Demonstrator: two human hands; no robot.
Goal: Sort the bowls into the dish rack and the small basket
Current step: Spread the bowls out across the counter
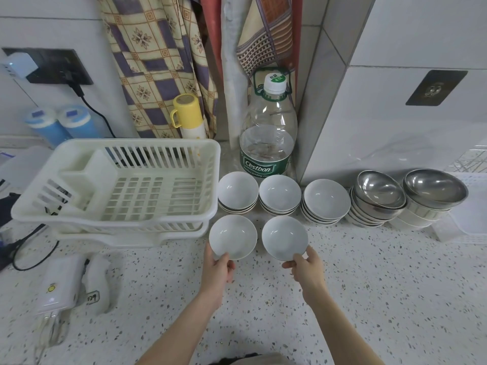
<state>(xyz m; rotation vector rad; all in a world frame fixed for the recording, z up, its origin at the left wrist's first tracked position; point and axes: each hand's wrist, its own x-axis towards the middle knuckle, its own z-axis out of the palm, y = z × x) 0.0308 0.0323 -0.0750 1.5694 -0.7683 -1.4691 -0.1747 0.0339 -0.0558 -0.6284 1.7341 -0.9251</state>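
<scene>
Holding one white bowl each: left hand (220, 268) pinches left bowl (233, 237) by its near rim, right hand (305, 267) pinches right bowl (284, 237) likewise. Both bowls just right of rack (116, 185), at its front corner. Three white stacks (280, 194) in a row behind them, right of rack. Steel bowls (379, 192) farther right. Bottle (268, 133) behind the stacks

We see bright, even light with soft shadows. Wide-angle bending warps the edges; steel bowls (436, 189) show glare, perhaps overhead.
</scene>
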